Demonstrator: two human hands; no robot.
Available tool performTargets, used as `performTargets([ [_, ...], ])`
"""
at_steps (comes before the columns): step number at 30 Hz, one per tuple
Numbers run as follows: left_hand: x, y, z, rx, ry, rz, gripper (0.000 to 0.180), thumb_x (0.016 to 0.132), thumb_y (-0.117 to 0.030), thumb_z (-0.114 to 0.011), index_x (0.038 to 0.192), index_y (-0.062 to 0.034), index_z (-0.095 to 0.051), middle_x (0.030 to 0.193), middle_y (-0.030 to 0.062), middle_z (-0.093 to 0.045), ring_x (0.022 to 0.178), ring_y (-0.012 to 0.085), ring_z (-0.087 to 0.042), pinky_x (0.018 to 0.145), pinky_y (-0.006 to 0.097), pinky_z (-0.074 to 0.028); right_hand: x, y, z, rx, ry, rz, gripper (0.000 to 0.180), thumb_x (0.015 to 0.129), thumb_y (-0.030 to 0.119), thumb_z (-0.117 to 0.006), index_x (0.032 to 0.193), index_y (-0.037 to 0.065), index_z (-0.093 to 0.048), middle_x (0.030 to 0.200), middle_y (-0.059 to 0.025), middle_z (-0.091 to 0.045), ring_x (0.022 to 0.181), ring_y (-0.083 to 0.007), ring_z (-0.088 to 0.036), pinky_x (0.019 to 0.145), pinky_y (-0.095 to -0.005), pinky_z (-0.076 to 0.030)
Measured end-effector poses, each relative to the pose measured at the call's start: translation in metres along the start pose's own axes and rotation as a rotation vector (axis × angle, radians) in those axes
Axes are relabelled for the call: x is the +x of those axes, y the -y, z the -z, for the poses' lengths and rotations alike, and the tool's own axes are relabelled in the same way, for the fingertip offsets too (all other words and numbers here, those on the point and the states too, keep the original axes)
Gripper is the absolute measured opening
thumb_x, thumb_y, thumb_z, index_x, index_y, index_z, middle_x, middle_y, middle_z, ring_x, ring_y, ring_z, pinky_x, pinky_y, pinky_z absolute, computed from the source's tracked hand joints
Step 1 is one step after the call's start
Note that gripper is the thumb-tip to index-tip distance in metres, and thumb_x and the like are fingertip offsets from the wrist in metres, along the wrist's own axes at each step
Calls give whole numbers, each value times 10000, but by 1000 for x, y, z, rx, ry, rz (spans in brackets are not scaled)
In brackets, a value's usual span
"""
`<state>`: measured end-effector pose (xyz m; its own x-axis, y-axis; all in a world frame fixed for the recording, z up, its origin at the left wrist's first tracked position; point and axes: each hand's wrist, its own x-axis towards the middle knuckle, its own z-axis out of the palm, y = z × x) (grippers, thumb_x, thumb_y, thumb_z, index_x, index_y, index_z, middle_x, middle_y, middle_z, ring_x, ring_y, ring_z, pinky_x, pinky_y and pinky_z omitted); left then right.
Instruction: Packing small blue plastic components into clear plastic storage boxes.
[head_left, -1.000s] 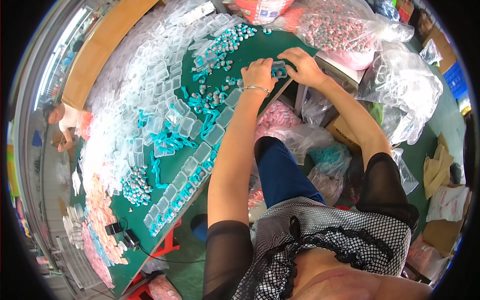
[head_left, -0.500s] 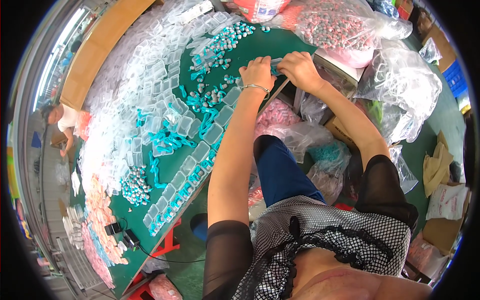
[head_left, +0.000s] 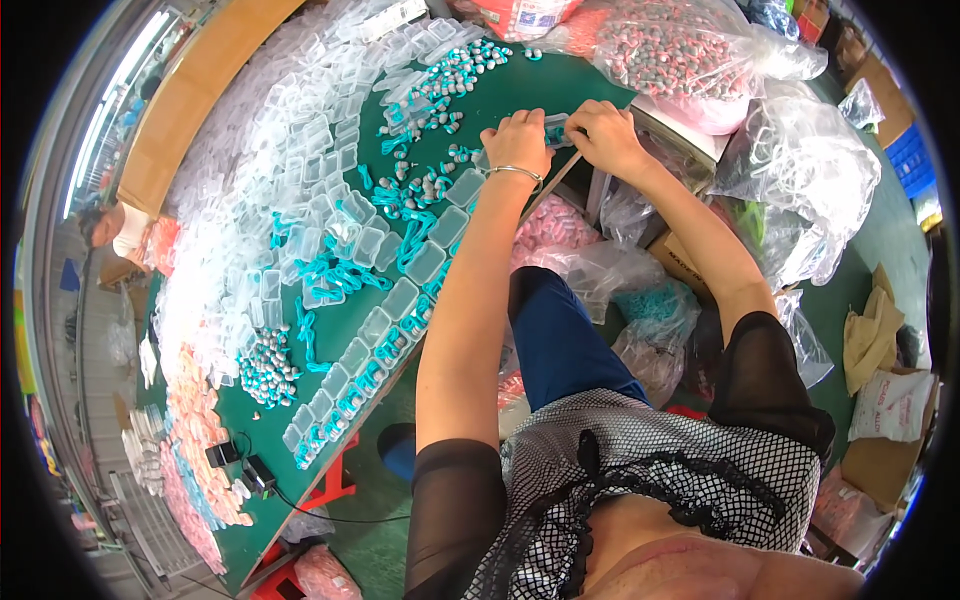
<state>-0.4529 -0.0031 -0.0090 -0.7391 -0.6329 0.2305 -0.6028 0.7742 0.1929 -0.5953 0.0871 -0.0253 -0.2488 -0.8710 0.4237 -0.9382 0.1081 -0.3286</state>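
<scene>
My left hand is at the far end of a row of small clear plastic boxes, fingers curled down; what is beneath them is hidden. Just right of it, my right hand bends its fingers at the side of a clear box with teal in it. Lidded boxes run along the table's near edge, open, with teal-and-grey earphones in their lower halves. Loose earphones and coiled teal cables lie beyond my left forearm.
Empty clear boxes are heaped across the left and back of the green table. Earphone piles sit nearby. A bag of red-and-grey pieces stands at the back right. Plastic bags and cartons crowd the right side.
My right hand has shifted slightly right, away from my left hand. More of the clear box between them shows. The left hand has barely moved.
</scene>
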Motion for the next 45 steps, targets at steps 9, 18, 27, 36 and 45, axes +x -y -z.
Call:
performTargets([
  [9,1,1,-2,12,-2,-6,580,715,-243,-781,1235,-148,-543,1200,44,-586,1106,248,-563,892,511,-396,5,-3,-10,229,14,-226,179,743,189,-650,903,111,-633,901,-54,-630,915,-275,-618,750,-424,-473],
  [18,-1,0,-3,22,-35,-38,525,720,-230,-769,1193,-139,-561,1160,41,-595,1080,252,-579,871,510,-404,4,5,-2,244,-54,-201,413,734,123,-687,1116,79,-539,918,-83,-619,802,-235,-606,703,-364,-493],
  [27,-2,5,-7,35,-89,-89,422,751,-222,-739,1142,-140,-601,1107,29,-616,1044,231,-587,851,485,-398,6,-10,-10,424,-112,146,341,731,92,-657,1064,60,-593,987,-105,-618,919,-284,-612,798,-372,-501],
  [36,5,10,-17,14,-166,-164,188,824,-252,-657,973,-139,-665,904,30,-662,925,225,-609,801,461,-404,14,-27,-7,367,-44,349,290,734,63,-716,1004,36,-614,913,-122,-624,848,-283,-616,753,-368,-503],
  [45,2,8,-10,2,-152,-168,158,779,-285,-699,883,-168,-682,864,18,-667,889,237,-608,793,467,-399,7,-21,-6,340,-63,296,274,729,69,-709,987,43,-624,895,-114,-635,810,-294,-625,711,-367,-512],
])
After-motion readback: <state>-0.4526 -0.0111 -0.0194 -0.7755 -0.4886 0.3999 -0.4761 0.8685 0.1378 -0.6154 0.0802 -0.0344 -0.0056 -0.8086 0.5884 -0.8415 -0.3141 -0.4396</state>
